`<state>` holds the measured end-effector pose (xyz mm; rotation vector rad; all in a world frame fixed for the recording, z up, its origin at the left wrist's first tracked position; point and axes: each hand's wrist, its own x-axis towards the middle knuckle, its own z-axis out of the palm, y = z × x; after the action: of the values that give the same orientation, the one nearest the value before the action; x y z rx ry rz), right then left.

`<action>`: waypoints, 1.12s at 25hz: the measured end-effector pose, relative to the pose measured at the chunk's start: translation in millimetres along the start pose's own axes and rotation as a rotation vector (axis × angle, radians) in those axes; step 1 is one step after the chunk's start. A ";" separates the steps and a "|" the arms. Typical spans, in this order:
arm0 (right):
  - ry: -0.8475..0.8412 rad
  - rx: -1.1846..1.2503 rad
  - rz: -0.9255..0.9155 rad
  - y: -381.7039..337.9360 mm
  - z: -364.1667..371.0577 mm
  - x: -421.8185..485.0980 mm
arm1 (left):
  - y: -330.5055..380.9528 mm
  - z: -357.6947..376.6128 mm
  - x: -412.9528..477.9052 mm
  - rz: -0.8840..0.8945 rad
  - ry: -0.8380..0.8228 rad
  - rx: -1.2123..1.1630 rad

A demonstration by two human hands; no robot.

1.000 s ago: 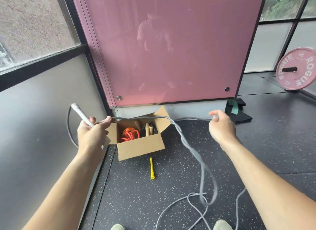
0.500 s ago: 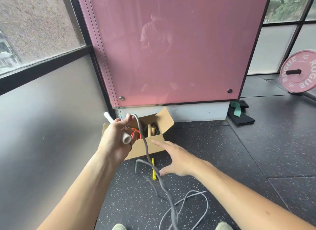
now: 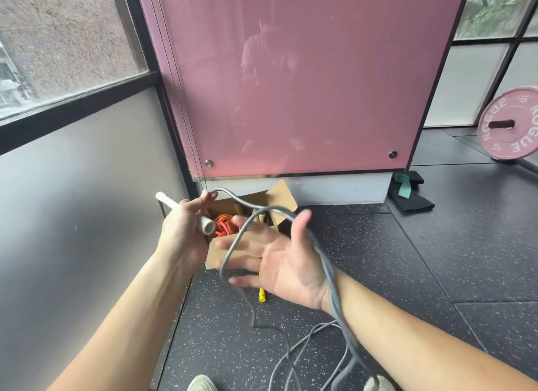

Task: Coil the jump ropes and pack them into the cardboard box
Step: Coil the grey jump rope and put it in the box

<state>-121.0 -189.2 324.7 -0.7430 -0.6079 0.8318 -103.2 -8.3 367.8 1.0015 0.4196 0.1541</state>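
Sitting on the floor beyond your hands, the cardboard box holds an orange rope. The grey jump rope arcs from your left hand, fingers clenched round its white handle, over your right hand, fingers spread and released, then down past the wrist.

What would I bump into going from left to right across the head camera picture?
The window → left hand gripping the white handle → right hand with the grey rope draped over it → green band → pink weight plate.
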 end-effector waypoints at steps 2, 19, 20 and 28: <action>0.218 0.162 -0.145 -12.3 8.1 0.1 | -1.0 -3.9 5.8 0.083 0.070 0.074; 0.222 -0.175 0.171 -34.2 22.6 -17.8 | -23.1 22.9 -39.7 0.246 -0.645 0.533; 0.180 -0.162 0.174 -36.1 22.3 -19.1 | -23.0 21.3 -39.6 0.200 -0.633 0.537; 0.128 -0.207 0.141 -54.7 20.7 -25.0 | -22.9 27.0 -47.6 0.108 -0.675 0.610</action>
<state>-126.1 -227.7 375.1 -1.0294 -0.5359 0.8506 -136.9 -56.8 374.0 1.5958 -0.2296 -0.2323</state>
